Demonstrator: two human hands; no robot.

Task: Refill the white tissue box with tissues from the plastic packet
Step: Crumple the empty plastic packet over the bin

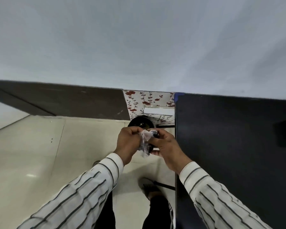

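Observation:
Both my hands meet in the middle of the head view, above the floor. My left hand (129, 142) and my right hand (165, 146) pinch a crumpled piece of clear plastic packet (145, 141) between them. The plastic hangs bunched and thin; I cannot tell whether any tissues are in it. Just beyond my hands stands a white box with a red flower print (139, 103), with a pale rectangular slot on its top. Whether it is the tissue box I cannot tell.
A dark tabletop (229, 138) fills the right side, its edge running down beside my right wrist. A black round object (140, 122) sits on the floor behind my hands. Pale floor tiles (40, 154) spread to the left. My shoe (149, 185) is below.

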